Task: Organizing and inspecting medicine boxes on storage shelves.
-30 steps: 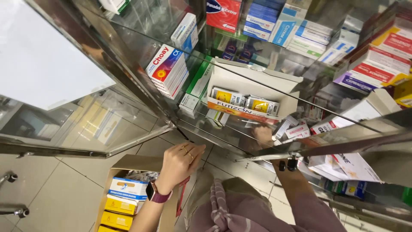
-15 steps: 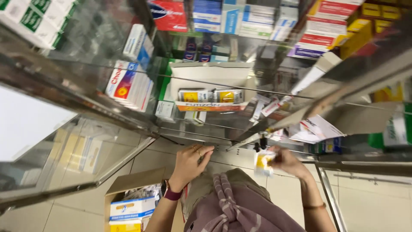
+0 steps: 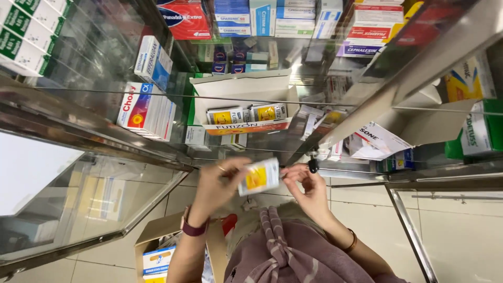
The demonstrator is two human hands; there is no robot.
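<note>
I hold a small white box with a yellow-orange patch (image 3: 259, 177) in front of my chest, just below the glass cabinet's lower edge. My left hand (image 3: 217, 183), with rings and a purple-strapped watch, grips the box's left end. My right hand (image 3: 308, 189), a thin bracelet on its wrist, pinches the box's right end with its fingertips. Above them, on a glass shelf, an open white and orange display carton (image 3: 242, 99) holds more boxes of the same kind.
Stacks of medicine boxes fill the glass shelves, among them a white, red and purple stack (image 3: 142, 111). An open glass door with a metal frame (image 3: 367, 99) juts out at right, a key (image 3: 313, 166) hanging from its lock. An open cardboard carton (image 3: 157, 254) of boxes sits on the tiled floor.
My right hand came out of the cabinet with the small box and brought it to the middle. My left hand rose and took hold of its other end.
</note>
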